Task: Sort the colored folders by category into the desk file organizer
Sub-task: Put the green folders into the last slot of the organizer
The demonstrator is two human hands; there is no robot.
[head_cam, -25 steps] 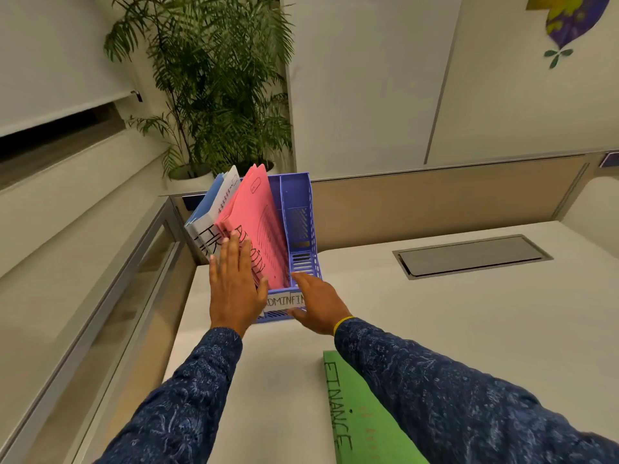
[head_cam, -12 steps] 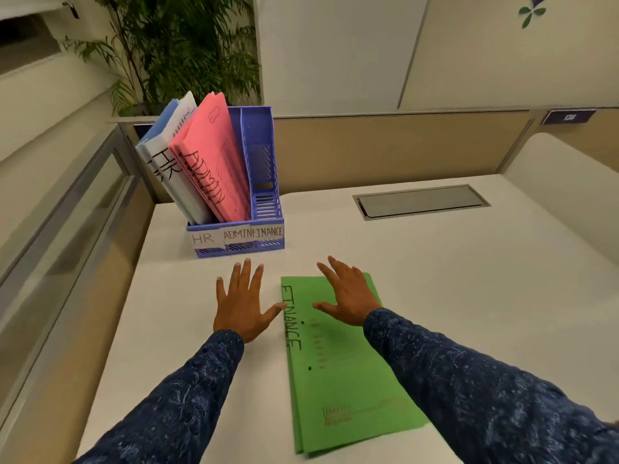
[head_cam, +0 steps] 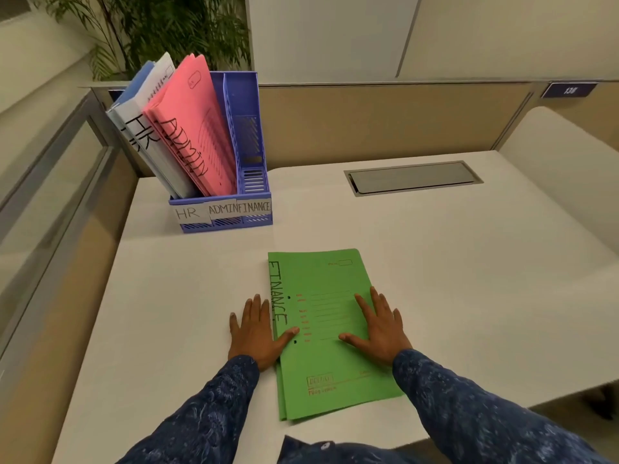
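Observation:
A green folder [head_cam: 330, 356] marked FINANCE lies flat on the white desk [head_cam: 435, 262] in front of me, with more green sheets under it. My left hand [head_cam: 256, 329] rests flat at its left edge, thumb on the cover. My right hand [head_cam: 380, 324] lies flat on the cover near its right edge, fingers spread. The blue file organizer [head_cam: 249, 169] stands at the back left with labels HR, ADMIN, FINANCE. White and blue HR folders [head_cam: 144, 128] fill the left slot, pink ADMIN folders [head_cam: 194, 128] the middle slot. The right FINANCE slot holds nothing.
A grey cable hatch [head_cam: 413, 177] is set into the desk at the back right. A beige partition [head_cam: 385, 122] runs behind the desk, a glass-and-metal divider [head_cam: 50, 182] along the left. A potted plant [head_cam: 150, 25] stands behind the organizer.
Both hands left the organizer and came back to the green folder. The left hand now touches its left edge and the right hand lies farther right on the cover.

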